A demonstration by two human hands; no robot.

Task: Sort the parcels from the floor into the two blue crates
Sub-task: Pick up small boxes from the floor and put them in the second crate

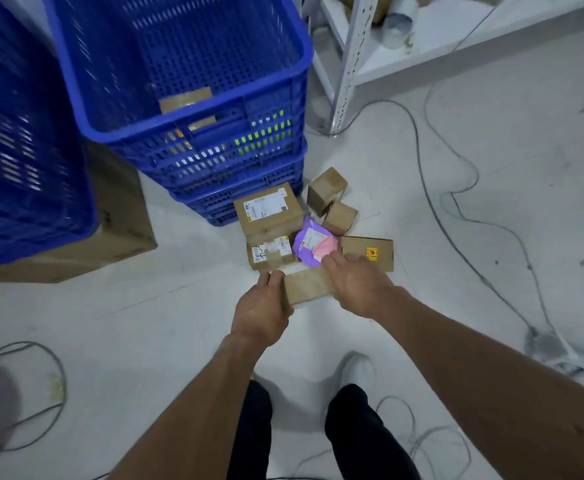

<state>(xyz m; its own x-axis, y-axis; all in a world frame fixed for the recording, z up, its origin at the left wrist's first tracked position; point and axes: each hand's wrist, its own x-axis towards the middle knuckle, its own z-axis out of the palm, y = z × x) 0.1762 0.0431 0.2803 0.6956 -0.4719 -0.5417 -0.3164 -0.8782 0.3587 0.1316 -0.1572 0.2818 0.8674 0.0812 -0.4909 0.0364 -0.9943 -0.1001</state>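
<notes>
Head view, the only one supplied. I am bending over the parcel pile on the floor (491,202), taking the near blue crate (193,109) as my reference. My left hand (261,308) is closing around the left end of a plain brown box (309,284); my right hand (359,284) is pressing down over its right end, fingers curled over the far edge. Both hands are holding this one box, which is lying in front of the crate's base, nearest me of the whole pile.

Between it and the crate are sitting a labelled box (269,211), a taped box (271,252), a purple mailer (313,247), two small cartons (327,190) and a box with a yellow sticker (368,252). The second blue crate (16,133) is standing to the left of the first (one parcel is already showing inside the near crate).

Risks, in my judgement: my right fingertips are lying close to the mailer, so lifting could drag it along. Loose cables (456,202) are trailing right of the crate, inviting a trip.
</notes>
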